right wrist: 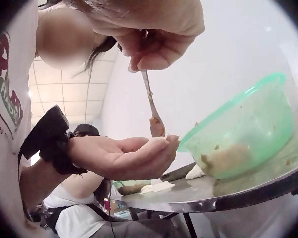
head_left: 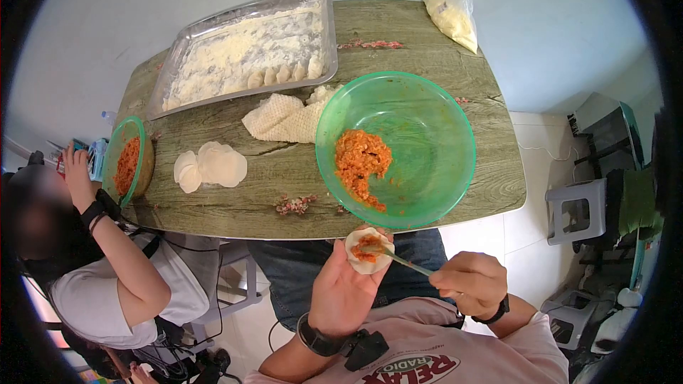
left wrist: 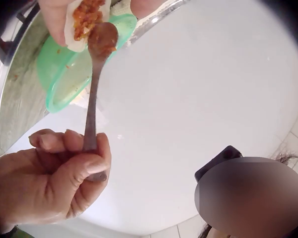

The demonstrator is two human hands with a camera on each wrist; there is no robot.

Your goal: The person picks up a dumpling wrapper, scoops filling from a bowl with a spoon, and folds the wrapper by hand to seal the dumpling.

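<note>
My left hand [head_left: 343, 297] is palm up over my lap, just in front of the table edge, with a round dumpling wrapper [head_left: 371, 268] lying on its extended fingers. Reddish-orange filling [head_left: 365, 249] sits in the middle of the wrapper. From the right, my right hand [head_left: 473, 284] pinches a spoon [head_left: 411, 265] by the end of its handle, thumb against fingers. The spoon's bowl, smeared with filling, is down at the filling on the wrapper. A large green bowl [head_left: 434, 199] stands just beyond my left hand, with a mound of filling [head_left: 361, 158] on its left side.
Flat wrappers [head_left: 222, 165] lie left on the table. Behind are a crumpled cloth [head_left: 277, 118] and a floured metal tray [head_left: 331, 50] with several dumplings [head_left: 283, 213]. A smaller bowl [head_left: 147, 163] of filling stands near another person [head_left: 135, 263] at left. A plastic bag [head_left: 452, 21] lies far right.
</note>
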